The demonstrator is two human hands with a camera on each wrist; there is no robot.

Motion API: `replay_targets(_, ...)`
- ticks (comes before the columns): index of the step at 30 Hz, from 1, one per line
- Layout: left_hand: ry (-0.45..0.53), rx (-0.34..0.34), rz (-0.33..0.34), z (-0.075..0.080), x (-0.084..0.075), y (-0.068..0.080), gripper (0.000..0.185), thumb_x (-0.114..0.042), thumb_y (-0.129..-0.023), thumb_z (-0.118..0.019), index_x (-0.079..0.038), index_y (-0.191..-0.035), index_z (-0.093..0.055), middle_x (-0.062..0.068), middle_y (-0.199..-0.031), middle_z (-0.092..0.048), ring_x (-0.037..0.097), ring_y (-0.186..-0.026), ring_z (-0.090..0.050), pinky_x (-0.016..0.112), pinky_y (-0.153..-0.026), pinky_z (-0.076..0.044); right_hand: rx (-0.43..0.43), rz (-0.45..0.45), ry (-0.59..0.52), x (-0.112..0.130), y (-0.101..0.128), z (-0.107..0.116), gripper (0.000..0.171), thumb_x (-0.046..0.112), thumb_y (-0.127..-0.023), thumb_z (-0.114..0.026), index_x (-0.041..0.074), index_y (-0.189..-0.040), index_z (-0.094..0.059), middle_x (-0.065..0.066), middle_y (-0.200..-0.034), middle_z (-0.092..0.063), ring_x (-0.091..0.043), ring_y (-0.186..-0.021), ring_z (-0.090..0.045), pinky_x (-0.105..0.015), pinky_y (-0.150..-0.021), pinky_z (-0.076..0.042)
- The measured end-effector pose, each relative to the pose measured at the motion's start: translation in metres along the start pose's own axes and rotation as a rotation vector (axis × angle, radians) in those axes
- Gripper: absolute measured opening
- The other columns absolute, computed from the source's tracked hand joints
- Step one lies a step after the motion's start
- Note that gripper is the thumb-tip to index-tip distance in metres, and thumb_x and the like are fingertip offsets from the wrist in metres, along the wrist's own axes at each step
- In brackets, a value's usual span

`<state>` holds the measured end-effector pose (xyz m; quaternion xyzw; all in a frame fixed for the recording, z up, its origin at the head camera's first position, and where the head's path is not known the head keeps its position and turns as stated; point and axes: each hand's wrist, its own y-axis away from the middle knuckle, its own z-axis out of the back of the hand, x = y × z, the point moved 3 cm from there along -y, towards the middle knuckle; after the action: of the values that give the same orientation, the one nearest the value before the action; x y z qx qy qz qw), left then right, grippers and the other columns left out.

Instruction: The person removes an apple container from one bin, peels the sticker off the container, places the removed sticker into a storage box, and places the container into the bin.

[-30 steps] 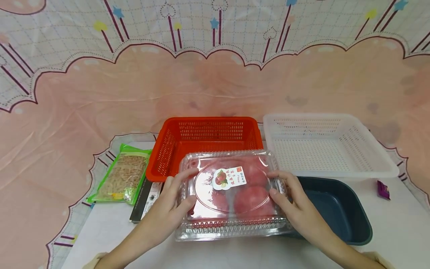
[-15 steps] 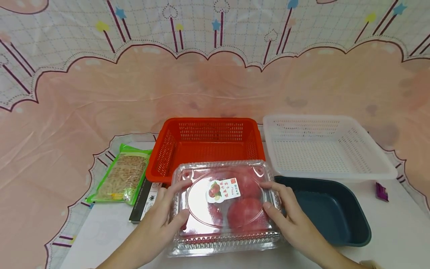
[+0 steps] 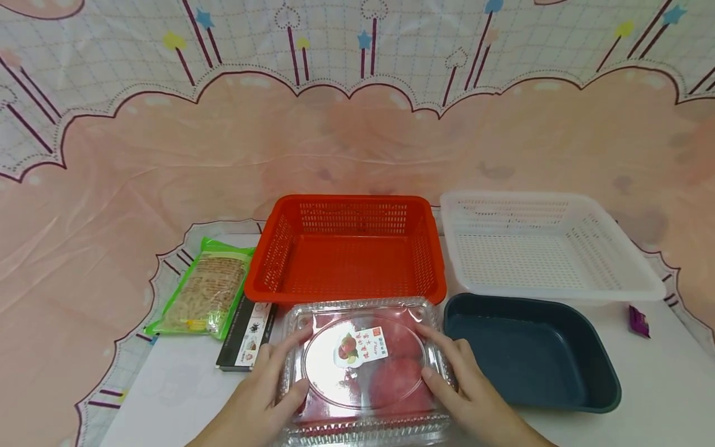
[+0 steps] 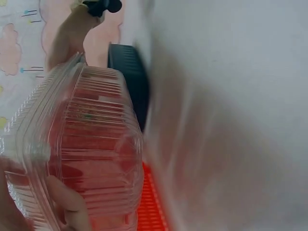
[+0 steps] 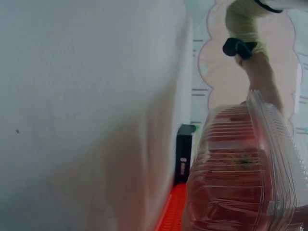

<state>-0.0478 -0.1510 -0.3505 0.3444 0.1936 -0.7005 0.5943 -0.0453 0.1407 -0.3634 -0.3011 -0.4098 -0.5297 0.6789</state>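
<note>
Tabletop [image 3: 659,397]: head view alone shows clamshell [image 3: 363,372] label [image 3: 362,347].

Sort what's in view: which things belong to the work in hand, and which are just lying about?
In hand:
clear fruit box, gripped by left hand and right hand

Lying about:
red basket
white basket
dark blue tray
green-edged packet
black flat box
purple wrapper

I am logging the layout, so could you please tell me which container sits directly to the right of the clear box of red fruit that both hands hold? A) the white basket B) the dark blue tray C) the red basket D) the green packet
B: the dark blue tray lies right of the clear box, which the left hand and right hand grip by its sides.
</note>
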Motion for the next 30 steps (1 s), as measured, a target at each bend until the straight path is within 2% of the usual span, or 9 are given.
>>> replay_targets(4,-0.028,0.009,0.041,-0.007,0.009,0.001,0.068,-0.034,-0.089,-0.063,-0.051,-0.145,-0.027,0.0,-0.095,-0.039,0.008,-0.067,-0.043,0.025,-0.061,-0.035,0.023,-0.069,0.032,-0.007,0.0,-0.008,0.06,0.032,-0.092,-0.062,0.043,-0.145,-0.036,-0.002,-0.104,-0.041,-0.01,-0.096,-0.041,-0.026,-0.069,-0.04)
replay_targets(7,-0.025,0.006,0.038,-0.012,0.013,0.0,0.069,-0.031,-0.089,-0.063,-0.05,-0.145,-0.027,0.0,-0.092,-0.038,0.008,-0.063,-0.042,0.024,-0.059,-0.035,0.044,-0.122,0.047,-0.012,-0.002,-0.014,0.061,0.035,-0.092,-0.062,0.045,-0.146,-0.034,-0.002,-0.104,-0.04,-0.012,-0.093,-0.042,-0.03,-0.07,-0.038)
replay_targets(12,-0.024,-0.041,-0.028,-0.018,0.021,-0.001,0.07,-0.026,-0.088,-0.063,-0.046,-0.146,-0.03,-0.001,-0.09,-0.037,0.006,-0.057,-0.036,0.023,-0.055,-0.034,0.076,-0.153,0.071,-0.016,-0.006,-0.02,0.065,0.036,-0.093,-0.061,0.044,-0.148,-0.028,-0.004,-0.101,-0.039,-0.015,-0.084,-0.041,-0.03,-0.066,-0.034)
replay_targets(16,-0.043,-0.072,-0.041,-0.021,0.025,-0.001,0.072,-0.025,-0.088,-0.064,-0.048,-0.146,-0.029,-0.003,-0.09,-0.037,0.004,-0.059,-0.036,0.023,-0.057,-0.034,0.072,-0.156,0.099,-0.019,-0.009,-0.023,0.067,0.037,-0.092,-0.062,0.046,-0.149,-0.027,-0.003,-0.099,-0.037,-0.015,-0.078,-0.04,-0.027,-0.062,-0.032)
replay_targets(23,-0.087,-0.062,-0.014,-0.026,0.036,-0.008,0.073,-0.025,-0.089,-0.064,-0.047,-0.147,-0.027,-0.004,-0.09,-0.038,0.006,-0.063,-0.038,0.023,-0.062,-0.035,0.079,-0.151,0.128,-0.028,-0.011,-0.031,0.067,0.039,-0.093,-0.06,0.045,-0.149,-0.025,-0.003,-0.1,-0.038,-0.013,-0.08,-0.041,-0.026,-0.064,-0.033)
replay_targets(30,-0.049,-0.042,0.021,-0.03,0.042,-0.013,0.071,-0.027,-0.089,-0.062,-0.051,-0.145,-0.026,-0.002,-0.093,-0.041,0.01,-0.072,-0.043,0.03,-0.066,-0.039,0.039,-0.118,0.153,-0.031,-0.011,-0.033,0.066,0.038,-0.093,-0.061,0.046,-0.149,-0.027,0.0,-0.097,-0.04,-0.007,-0.08,-0.039,-0.024,-0.061,-0.032)
